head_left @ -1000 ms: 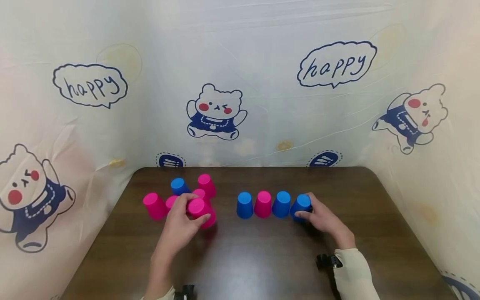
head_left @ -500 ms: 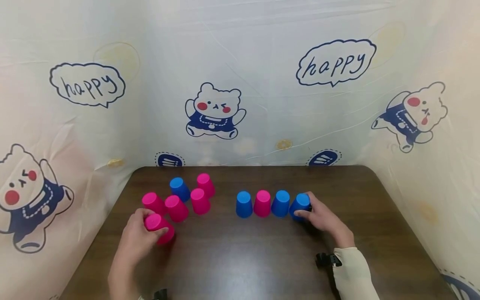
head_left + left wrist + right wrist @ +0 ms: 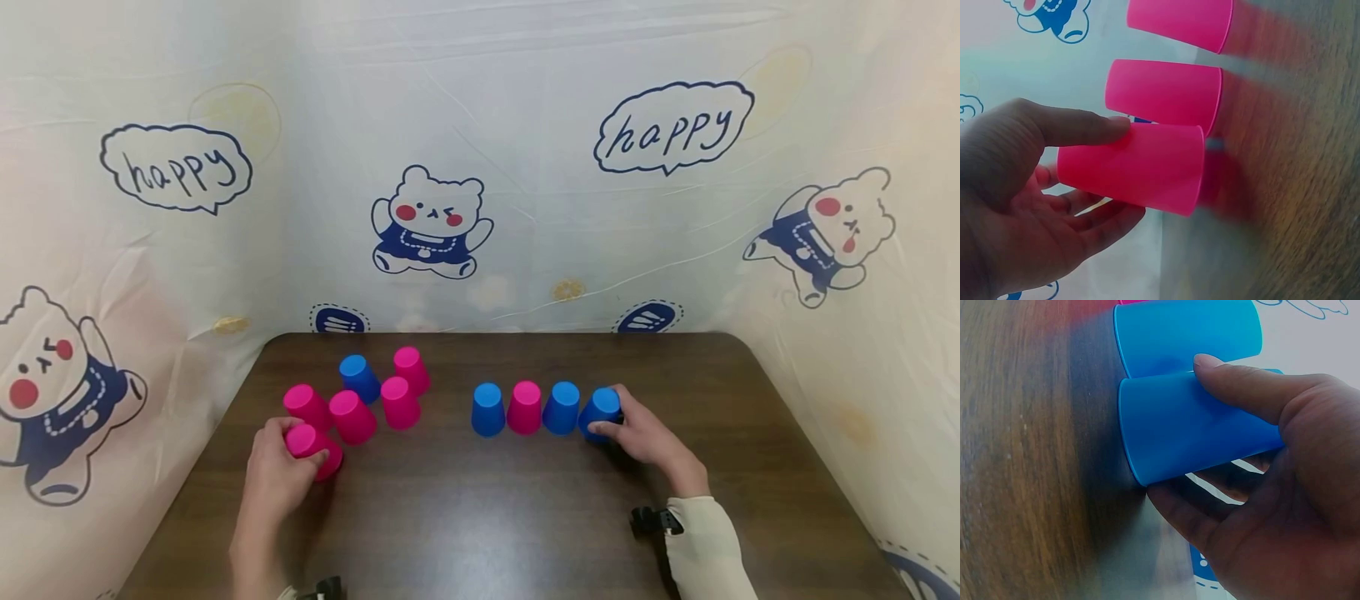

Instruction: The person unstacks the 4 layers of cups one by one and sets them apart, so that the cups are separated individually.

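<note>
As the head camera looks down across the table (image 3: 480, 517), the left hand (image 3: 272, 471) curls its thumb and fingers around a pink cup (image 3: 313, 454) toward the left edge, its closed end up. Just beyond that cup stands a second pink cup (image 3: 306, 406), nearest the left edge of those behind it. Two more, a third pink cup (image 3: 353, 417) and a fourth pink cup (image 3: 401, 404), stand to its right; a blue cup (image 3: 361, 380) and a fifth pink cup (image 3: 412, 372) are closer to the far edge. Right of the middle, a row runs roughly parallel to the far edge: a leftmost blue cup (image 3: 488, 410), a sixth pink cup (image 3: 524, 408), an inner blue cup (image 3: 561, 409) and an end blue cup (image 3: 601, 415), which the right hand (image 3: 651, 437) grips from the right-edge side.

In the left wrist view, the thumb lies along one flank of the held pink cup and the fingers curl against the other, opened only to its width. Whether its rim touches the wood, I cannot tell.

In the right wrist view, thumb and fingers clasp the end blue cup from opposite sides, spread to its girth, right beside the inner blue cup.
</note>
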Available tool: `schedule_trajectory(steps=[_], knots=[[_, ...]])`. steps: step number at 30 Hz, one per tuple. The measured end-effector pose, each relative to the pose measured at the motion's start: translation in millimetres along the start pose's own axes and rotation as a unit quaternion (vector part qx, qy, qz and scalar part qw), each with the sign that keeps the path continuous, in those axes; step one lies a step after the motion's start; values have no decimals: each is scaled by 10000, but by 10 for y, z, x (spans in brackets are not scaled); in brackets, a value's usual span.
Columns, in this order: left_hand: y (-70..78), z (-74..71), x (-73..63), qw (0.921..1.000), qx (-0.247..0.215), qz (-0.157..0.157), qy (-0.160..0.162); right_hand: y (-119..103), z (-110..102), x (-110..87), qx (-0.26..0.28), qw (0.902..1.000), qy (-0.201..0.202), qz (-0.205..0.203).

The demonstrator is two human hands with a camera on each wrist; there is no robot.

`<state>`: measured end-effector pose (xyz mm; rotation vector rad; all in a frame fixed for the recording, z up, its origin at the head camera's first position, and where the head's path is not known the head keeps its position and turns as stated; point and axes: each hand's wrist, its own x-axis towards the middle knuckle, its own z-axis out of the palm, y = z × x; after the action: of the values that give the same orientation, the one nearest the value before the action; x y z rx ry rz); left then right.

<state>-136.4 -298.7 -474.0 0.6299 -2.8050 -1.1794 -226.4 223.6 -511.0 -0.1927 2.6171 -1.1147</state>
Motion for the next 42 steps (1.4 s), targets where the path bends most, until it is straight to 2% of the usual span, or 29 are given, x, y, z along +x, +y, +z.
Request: schedule_trajectory(steps=[14,23,31,38,42], knots=[[-24,77,1,9998,-136,-125,54,-1,1,8,1,10000,-2,-43],[-29,114,-20,9998,-141,55,150,-19,-9,1,27,10000,-7,-57],[-4,136,-15,9998,-126,-148,56,-22,-15,-3,38,10000,7,-36],[48,113,-41,9991,-192,-373,10,-14,-11,-7,46,10000,-15,-39],[91,51,-89,9994,-172,-210,205,-5,-11,-6,52,10000,-32,2]])
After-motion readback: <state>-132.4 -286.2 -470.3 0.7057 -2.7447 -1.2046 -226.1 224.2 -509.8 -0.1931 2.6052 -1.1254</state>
